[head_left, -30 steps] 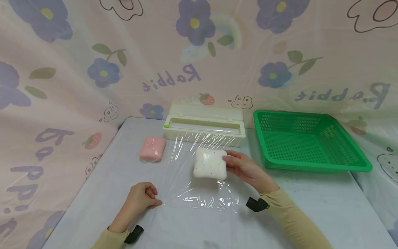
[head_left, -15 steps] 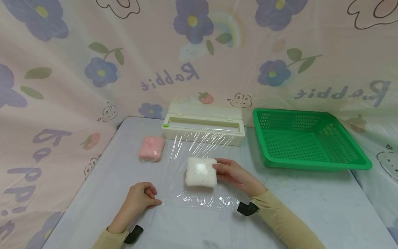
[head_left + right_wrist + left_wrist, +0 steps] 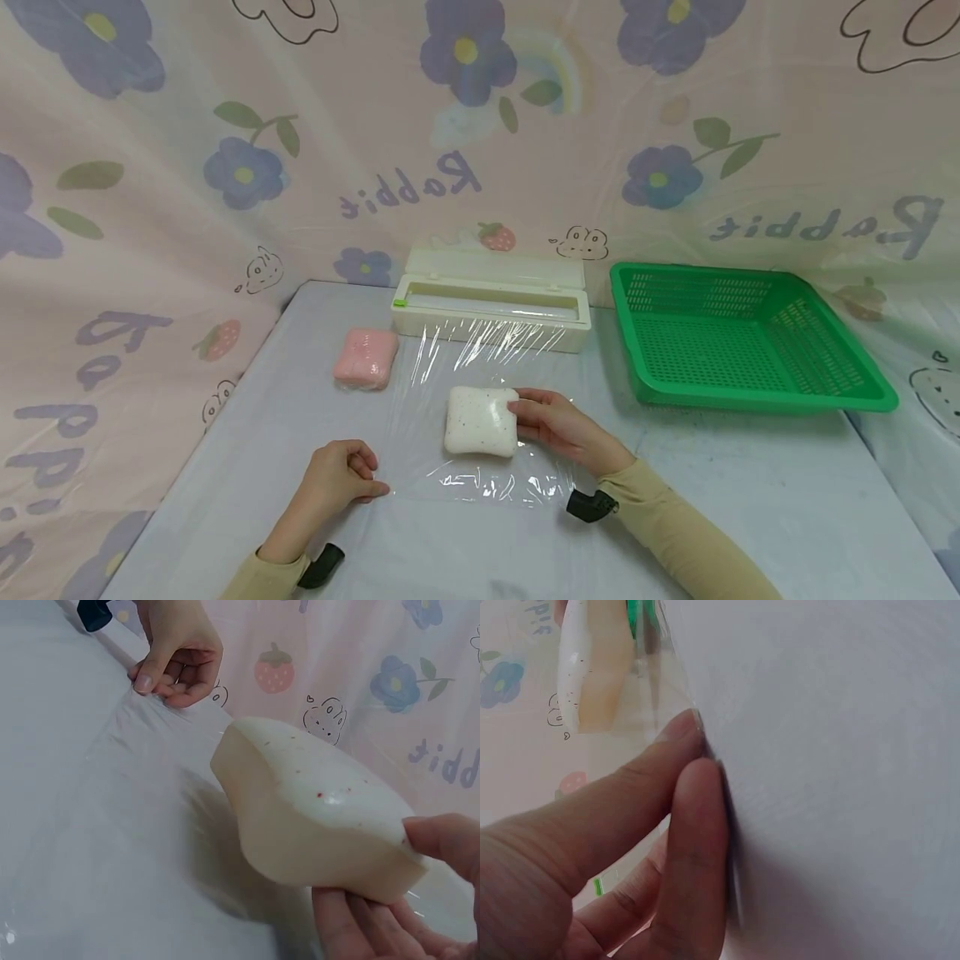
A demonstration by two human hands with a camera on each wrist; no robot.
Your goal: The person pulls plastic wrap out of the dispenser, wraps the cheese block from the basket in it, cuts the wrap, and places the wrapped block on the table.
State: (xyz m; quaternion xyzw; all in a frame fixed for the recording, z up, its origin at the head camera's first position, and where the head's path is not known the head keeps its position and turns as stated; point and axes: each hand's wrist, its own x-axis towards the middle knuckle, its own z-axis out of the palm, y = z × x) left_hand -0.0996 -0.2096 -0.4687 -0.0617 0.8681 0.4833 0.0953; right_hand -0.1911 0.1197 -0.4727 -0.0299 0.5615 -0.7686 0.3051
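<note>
My right hand [image 3: 566, 429] holds a white, speckled, square block [image 3: 481, 422] with pinched-in sides by its right edge, thumb on top and fingers beneath. In the right wrist view the block [image 3: 315, 810] is tilted above the film, its shadow below. A sheet of clear cling film [image 3: 495, 490] runs from the cream cling film dispenser [image 3: 491, 329] toward the front of the table. Down at the sheet's near left corner, my left hand [image 3: 339, 477] pinches the film between thumb and forefinger. In the left wrist view, the left hand's fingertips [image 3: 697, 787] meet at the film's edge.
A pink block [image 3: 367, 358], similar in shape and wrapped in shiny film, lies left of the sheet. The dispenser's lid [image 3: 495, 268] stands raised behind it. At the back right is a green perforated basket [image 3: 750, 400]. A printed curtain [image 3: 525, 183] closes the back and left.
The right hand has carried the white block left and toward the table's front, over the middle of the film. My left hand has kept its place at the film's corner.
</note>
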